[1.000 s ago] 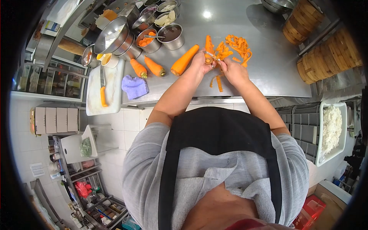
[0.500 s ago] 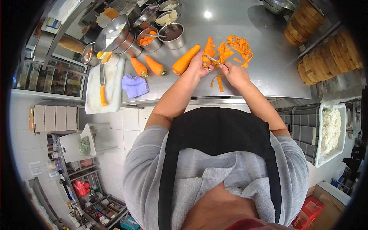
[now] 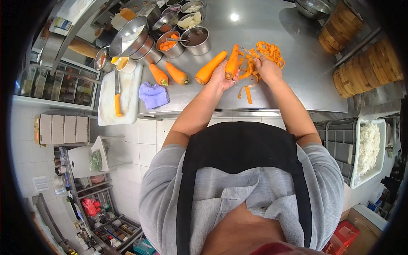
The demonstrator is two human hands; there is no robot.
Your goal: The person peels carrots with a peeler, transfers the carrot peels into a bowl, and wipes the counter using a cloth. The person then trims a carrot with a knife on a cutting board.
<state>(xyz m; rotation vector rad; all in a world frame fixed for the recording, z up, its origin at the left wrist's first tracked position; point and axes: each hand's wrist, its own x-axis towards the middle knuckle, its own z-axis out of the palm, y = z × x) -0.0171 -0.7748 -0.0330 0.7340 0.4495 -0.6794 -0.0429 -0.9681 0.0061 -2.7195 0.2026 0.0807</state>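
My left hand (image 3: 223,77) is wrapped round a carrot (image 3: 232,62), tilted with its thick end in the palm. Just right of it, my right hand (image 3: 268,69) is closed on a peeler (image 3: 246,51), whose thin metal end shows near the carrot; the handle is mostly hidden by the fingers. Orange carrot peelings (image 3: 272,52) lie heaped beyond and beside the right hand, and a loose strip (image 3: 248,94) rests nearer the table edge. A whole carrot (image 3: 211,67) lies left of my left hand, with two smaller carrots (image 3: 176,73) farther left.
On the steel table (image 3: 297,80) are a purple cloth (image 3: 153,95) and a white cutting board (image 3: 127,95) bearing an orange-handled knife (image 3: 118,105). Metal containers, one with dark liquid (image 3: 196,37), crowd the back left. Bamboo steamers (image 3: 365,63) stand at right, above a tray of white rice-like food (image 3: 369,148).
My right hand has moved right and slightly away from the carrot, toward the peelings, taking the peeler off the carrot's surface. The left hand still grips the carrot. The whole view has shifted slightly.
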